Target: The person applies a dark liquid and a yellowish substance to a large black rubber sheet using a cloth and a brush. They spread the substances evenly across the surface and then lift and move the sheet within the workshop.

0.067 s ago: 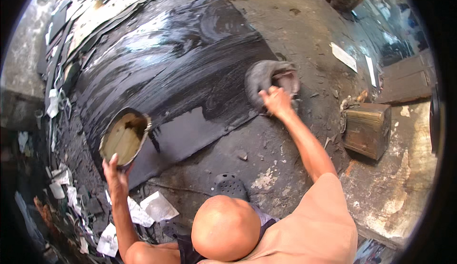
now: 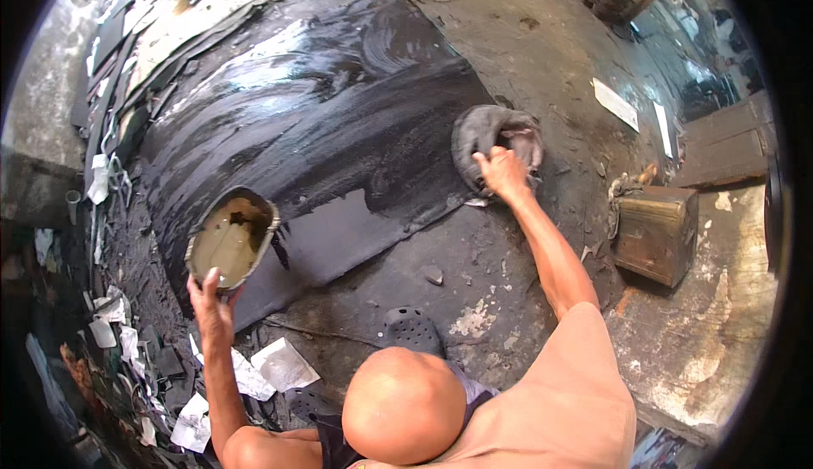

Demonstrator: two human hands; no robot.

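Black perforated clog [image 2: 412, 332]: noted on the stained grey floor [image 2: 542, 41], just beyond the near edge of view.
Left hand [image 2: 213, 304]: found gripping the near rim of a dark-rimmed oval container [image 2: 274, 219]; fingertips seen at the lip.
Container contents: murky brownish matter, apparently liquid. The container has been shifted slightly to the right; it is held over the left near part of the sheet, and clearance beneath cannot be told.
Right hand [image 2: 506, 174]: found closed on a bunched, rounded grey cloth rag [image 2: 471, 143].
Rag position: carried a little further right since the preceding view; now lapped over the right edge of the sheet, partly above floor. A stroke is judged to be near its right-hand limit.
Large flat black sheet [image 2: 339, 143]: laid on the floor, wet and streaked across most of its face; a smooth grey patch is left unstreaked along the near edge, so coverage is judged incomplete.
Brown box-shaped wooden block [image 2: 654, 236]: noted to the right, well apart from the rag.
Dark flat strips [image 2: 108, 39]: piled at far left.
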